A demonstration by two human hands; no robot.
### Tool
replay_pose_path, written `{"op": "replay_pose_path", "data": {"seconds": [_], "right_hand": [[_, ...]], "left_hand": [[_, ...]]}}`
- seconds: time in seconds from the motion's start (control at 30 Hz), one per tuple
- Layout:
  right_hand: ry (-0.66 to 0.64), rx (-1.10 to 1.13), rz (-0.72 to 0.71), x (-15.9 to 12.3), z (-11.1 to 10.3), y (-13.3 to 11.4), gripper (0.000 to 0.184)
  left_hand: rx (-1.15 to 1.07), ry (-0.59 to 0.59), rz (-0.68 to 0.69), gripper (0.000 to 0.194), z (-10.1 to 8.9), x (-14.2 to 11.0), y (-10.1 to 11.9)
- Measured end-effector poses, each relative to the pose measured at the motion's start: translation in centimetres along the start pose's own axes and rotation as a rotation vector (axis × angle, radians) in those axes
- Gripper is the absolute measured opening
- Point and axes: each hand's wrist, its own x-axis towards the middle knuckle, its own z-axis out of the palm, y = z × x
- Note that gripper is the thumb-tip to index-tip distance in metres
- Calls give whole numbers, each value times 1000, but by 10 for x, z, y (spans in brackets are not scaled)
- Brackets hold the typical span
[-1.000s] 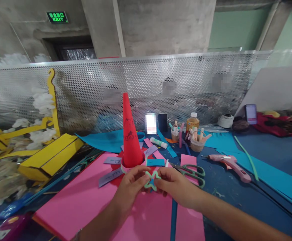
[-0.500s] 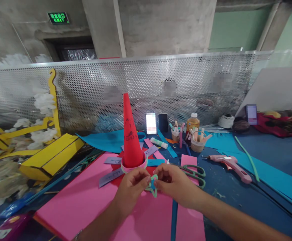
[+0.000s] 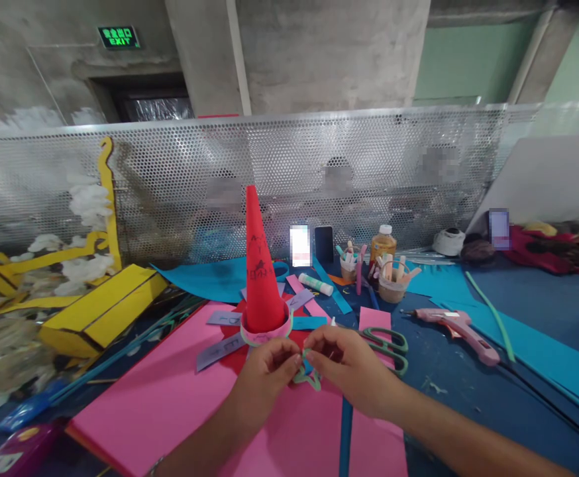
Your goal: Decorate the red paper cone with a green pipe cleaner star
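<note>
From my head camera, I saw my left hand (image 3: 264, 374) and right hand (image 3: 346, 368) close together over a pink foam sheet (image 3: 155, 391). My fingers (image 3: 289, 363) were pinched on a green foam star (image 3: 308, 380), which I held between both hands, just above the sheet, with a small blue piece (image 3: 308, 366) showing inside its outline. Just beyond my left hand stood a red cone (image 3: 262, 271), upright in a pink band (image 3: 264, 331), with lilac paper strips (image 3: 218, 352) around its base. Near my right hand lay green-handled scissors (image 3: 387, 348), and farther right, a pink glue gun (image 3: 456, 336) rested on the blue tabletop (image 3: 433, 397). Beyond the cone were a glue stick (image 3: 315, 284), two cups of craft sticks (image 3: 392, 286), and a bottle (image 3: 382, 246).
</note>
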Motion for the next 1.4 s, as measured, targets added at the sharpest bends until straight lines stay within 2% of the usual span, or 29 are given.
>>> {"op": "replay_pose_path", "data": {"seconds": [0.2, 0.63, 0.9, 1.0, 1.2, 1.4], "right_hand": [[-19, -84, -37, 0, 0, 1, 9], [-12, -105, -20, -1, 1, -5, 7], [22, -109, -33, -2, 2, -2, 5], [18, -97, -19, -2, 1, -6, 5], [29, -35, -4, -1, 3, -1, 18], [17, 87, -29, 3, 5, 7, 12]], "left_hand": [[53, -61, 53, 40, -1, -1, -5], [84, 0, 45, 50, 4, -2, 6], [-35, -34, 10, 51, 3, 3, -2], [-26, -21, -1, 51, 3, 3, -2], [-44, 29, -10, 51, 2, 3, -2], [-77, 7, 11, 45, 1, 2, -6]]}}
